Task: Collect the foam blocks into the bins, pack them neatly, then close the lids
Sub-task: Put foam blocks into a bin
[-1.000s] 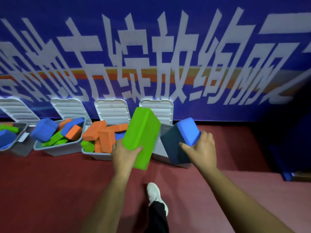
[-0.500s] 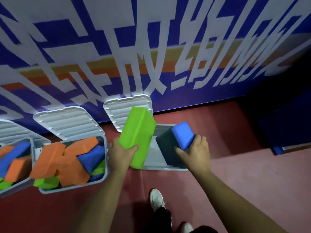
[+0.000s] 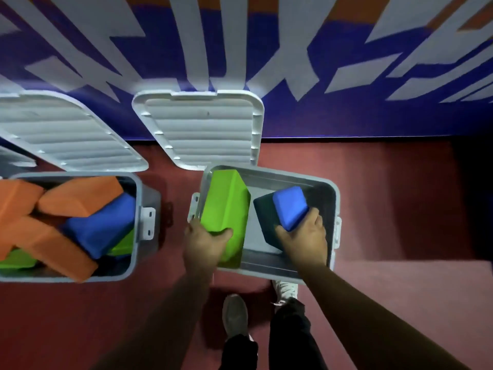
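Observation:
My left hand [image 3: 204,243] grips a green foam block [image 3: 225,206] at its near end, held over the left side of a grey bin [image 3: 269,174]. My right hand [image 3: 304,237] grips a blue foam block [image 3: 289,206] inside the right side of the same bin. The bin's white ribbed lid [image 3: 200,129] stands open behind it, against the wall. I see no other blocks in this bin.
To the left, a second grey bin [image 3: 140,222] holds orange, blue and green blocks in a loose heap, its lid [image 3: 64,134] open. A blue banner wall [image 3: 346,62] runs behind. My shoes [image 3: 234,315] stand on the red carpet just before the bin.
I have stepped up to the rightmost bin and look down into it. Both hands have lowered their blocks from above the rim into the bin.

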Action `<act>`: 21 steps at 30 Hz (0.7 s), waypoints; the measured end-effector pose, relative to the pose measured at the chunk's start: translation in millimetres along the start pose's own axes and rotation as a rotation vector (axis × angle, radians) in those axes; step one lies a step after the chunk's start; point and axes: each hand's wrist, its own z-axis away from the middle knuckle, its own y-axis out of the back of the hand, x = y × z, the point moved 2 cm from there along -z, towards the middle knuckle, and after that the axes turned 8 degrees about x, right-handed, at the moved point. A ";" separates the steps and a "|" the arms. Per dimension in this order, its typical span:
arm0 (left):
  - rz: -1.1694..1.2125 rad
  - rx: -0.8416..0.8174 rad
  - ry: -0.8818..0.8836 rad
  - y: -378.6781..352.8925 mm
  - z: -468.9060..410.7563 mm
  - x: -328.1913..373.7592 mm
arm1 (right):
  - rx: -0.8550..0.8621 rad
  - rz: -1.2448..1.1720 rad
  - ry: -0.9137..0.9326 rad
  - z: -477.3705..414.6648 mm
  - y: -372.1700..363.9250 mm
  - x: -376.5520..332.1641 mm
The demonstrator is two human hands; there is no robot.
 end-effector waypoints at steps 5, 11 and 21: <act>-0.040 0.076 -0.052 -93.8 -49.1 -16.9 | -0.017 -0.029 0.012 -75.7 -101.5 17.7; -0.082 0.031 0.071 -174.8 -101.6 -49.7 | -0.099 0.032 0.054 -116.5 -193.6 45.6; 0.049 -0.150 -0.084 -245.0 -139.0 -110.7 | -0.351 -0.108 0.085 -120.1 -269.9 77.4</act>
